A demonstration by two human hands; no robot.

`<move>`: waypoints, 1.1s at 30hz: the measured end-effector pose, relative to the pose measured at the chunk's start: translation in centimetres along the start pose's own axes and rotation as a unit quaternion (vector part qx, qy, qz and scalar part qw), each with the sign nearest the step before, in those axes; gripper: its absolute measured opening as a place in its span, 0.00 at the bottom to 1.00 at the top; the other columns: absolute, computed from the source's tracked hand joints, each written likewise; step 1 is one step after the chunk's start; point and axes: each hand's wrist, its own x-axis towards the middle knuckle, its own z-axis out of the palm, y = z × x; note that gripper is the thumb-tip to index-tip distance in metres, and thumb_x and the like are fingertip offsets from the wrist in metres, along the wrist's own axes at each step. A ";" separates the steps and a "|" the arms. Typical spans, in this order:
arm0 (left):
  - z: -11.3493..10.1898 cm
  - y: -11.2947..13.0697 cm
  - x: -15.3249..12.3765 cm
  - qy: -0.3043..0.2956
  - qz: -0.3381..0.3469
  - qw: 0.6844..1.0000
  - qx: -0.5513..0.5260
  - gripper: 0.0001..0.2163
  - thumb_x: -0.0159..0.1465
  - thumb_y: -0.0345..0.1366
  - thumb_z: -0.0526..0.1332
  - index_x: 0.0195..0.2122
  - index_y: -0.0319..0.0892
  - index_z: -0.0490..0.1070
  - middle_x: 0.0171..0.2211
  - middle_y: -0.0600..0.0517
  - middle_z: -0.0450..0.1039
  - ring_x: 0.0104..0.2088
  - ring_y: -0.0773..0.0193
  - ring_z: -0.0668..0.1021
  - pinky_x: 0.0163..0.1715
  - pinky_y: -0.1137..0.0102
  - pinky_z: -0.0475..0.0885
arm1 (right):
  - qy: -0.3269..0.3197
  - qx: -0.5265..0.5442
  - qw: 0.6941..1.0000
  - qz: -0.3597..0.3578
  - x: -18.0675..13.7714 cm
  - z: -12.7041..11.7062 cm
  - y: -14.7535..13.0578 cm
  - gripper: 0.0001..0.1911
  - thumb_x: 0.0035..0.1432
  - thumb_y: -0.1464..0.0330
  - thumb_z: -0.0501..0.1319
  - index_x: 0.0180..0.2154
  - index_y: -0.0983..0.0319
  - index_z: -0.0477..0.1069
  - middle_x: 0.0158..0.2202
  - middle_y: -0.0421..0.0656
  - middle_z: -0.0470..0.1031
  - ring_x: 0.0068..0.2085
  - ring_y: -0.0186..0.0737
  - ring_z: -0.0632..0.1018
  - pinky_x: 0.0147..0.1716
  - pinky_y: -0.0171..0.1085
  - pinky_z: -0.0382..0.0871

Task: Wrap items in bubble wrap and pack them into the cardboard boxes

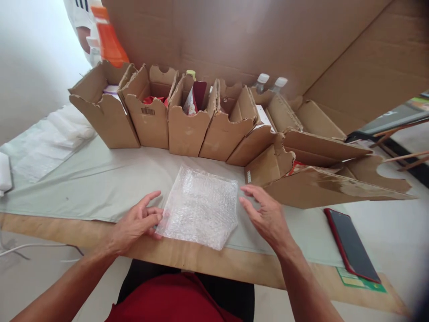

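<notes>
A clear bubble wrap sheet or pouch (203,208) lies flat on the cloth-covered table in front of me, its near corner reaching over the wooden edge. My left hand (142,219) is at its left edge, fingers apart, with some fingertips showing through or under the plastic. I cannot tell whether they touch it. On the other side, my right hand (264,214) hovers just off the right edge, thumb and fingers spread, with nothing in it.
Cardboard bins (187,134) stand in a row behind, some holding packets. A longer cardboard box (328,183) sits at right. Nearby lie a red-cased phone (351,243) and a green card (360,281). More bubble wrap (53,138) is piled at left. An orange bottle (109,40) stands behind.
</notes>
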 end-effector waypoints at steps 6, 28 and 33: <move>1.6 -0.6 0.3 -0.040 0.018 0.999 0.018 0.45 0.59 0.42 0.70 0.73 0.50 0.45 0.32 0.57 0.71 0.32 0.65 0.75 0.34 0.66 0.80 | -0.071 0.060 0.989 0.116 -3.5 1.8 -1.0 0.21 0.64 0.57 0.59 0.55 0.60 0.71 0.36 0.43 0.81 0.32 0.41 0.80 0.30 0.39 0.73; 0.3 -1.0 -0.8 -0.067 -0.036 0.995 0.070 0.33 0.59 0.51 0.69 0.63 0.43 0.67 0.27 0.53 0.74 0.28 0.61 0.78 0.31 0.66 0.78 | -0.125 0.000 0.986 -0.107 -8.6 2.4 -4.4 0.24 0.58 0.76 0.59 0.57 0.58 0.69 0.57 0.49 0.76 0.61 0.54 0.72 0.58 0.58 0.66; -1.8 1.5 -1.8 0.060 0.133 0.945 0.293 0.27 0.64 0.51 0.63 0.62 0.47 0.68 0.36 0.50 0.79 0.34 0.57 0.80 0.38 0.63 0.77 | -0.094 0.052 0.989 -0.102 -6.9 0.0 -2.9 0.16 0.63 0.62 0.64 0.51 0.57 0.74 0.55 0.48 0.78 0.57 0.53 0.76 0.54 0.55 0.70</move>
